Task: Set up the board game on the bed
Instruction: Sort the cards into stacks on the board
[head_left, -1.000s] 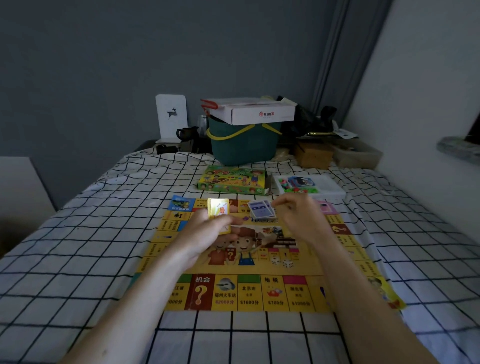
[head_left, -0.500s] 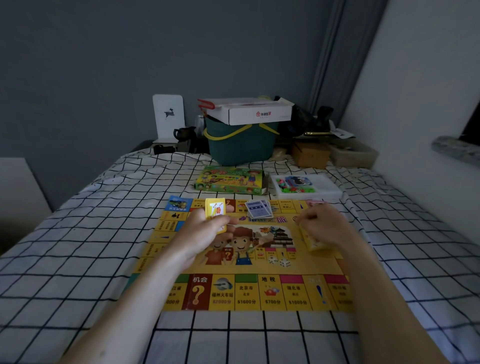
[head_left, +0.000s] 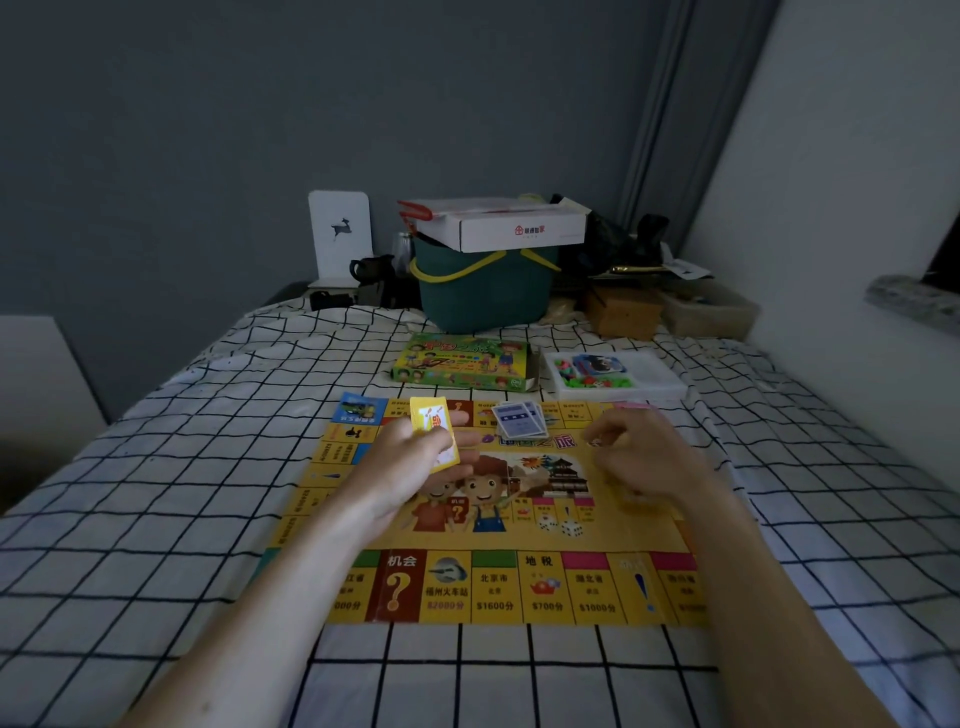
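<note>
The yellow game board (head_left: 493, 587) lies flat on the checked bedsheet (head_left: 156, 519). My left hand (head_left: 410, 467) hovers over the board's far left part and grips a stack of yellow cards (head_left: 434, 431), held upright. A fanned pile of blue-backed cards (head_left: 519, 421) rests on the board's far edge. My right hand (head_left: 644, 457) is above the board's right side with its fingers curled, pinching a small pale piece (head_left: 595, 441) that is too small to identify. Two white dice (head_left: 561, 526) sit near the board's middle.
Beyond the board lie the green game box (head_left: 462, 369) and a white tray (head_left: 660, 382) of coloured pieces. At the head of the bed stand a dark green basket (head_left: 483, 296) topped by a white carton (head_left: 519, 228), and a brown box (head_left: 623, 312). The right wall is close.
My right hand let go of the blue cards on the board's far edge, swung to the board's right side, and now comes back toward the middle with fingers pinched. The left hand barely moved.
</note>
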